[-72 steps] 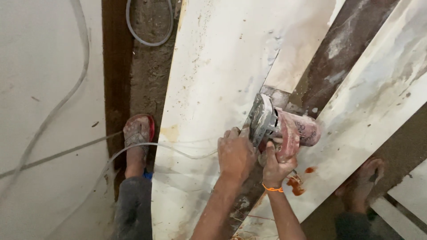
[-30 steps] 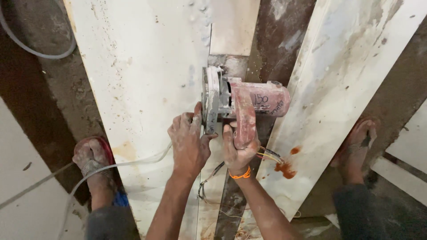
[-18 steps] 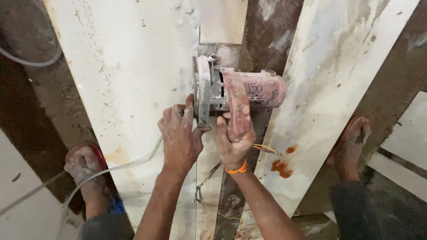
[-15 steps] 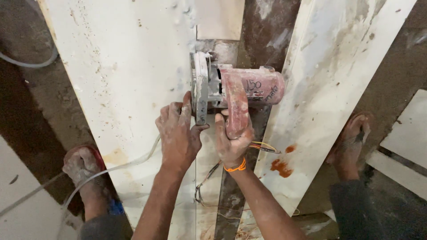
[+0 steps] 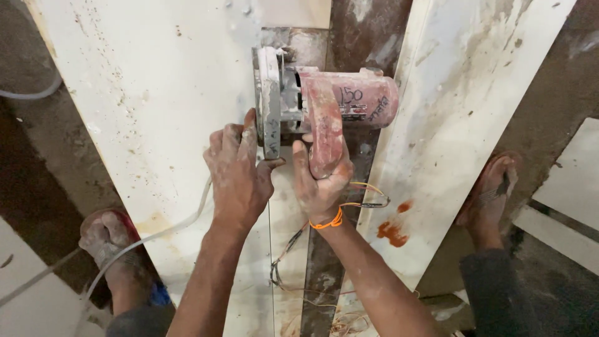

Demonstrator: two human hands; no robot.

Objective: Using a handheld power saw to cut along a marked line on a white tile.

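**Saw at the end of its cut line, both hands on it**

Your red power saw [image 5: 324,103] sits at the inner edge of the wide white slab [image 5: 143,125], its grey blade guard [image 5: 269,100] upright on a thin cut line running back toward you. Your right hand [image 5: 321,181] has its grip closed round the red handle; your left hand [image 5: 237,171] presses against the guard, fingers curled on its edge. A dark gap separates this slab from the second white slab [image 5: 462,112] on the right. Your feet [image 5: 109,237] flank the slabs, a white cord [image 5: 150,237] beside the left one.
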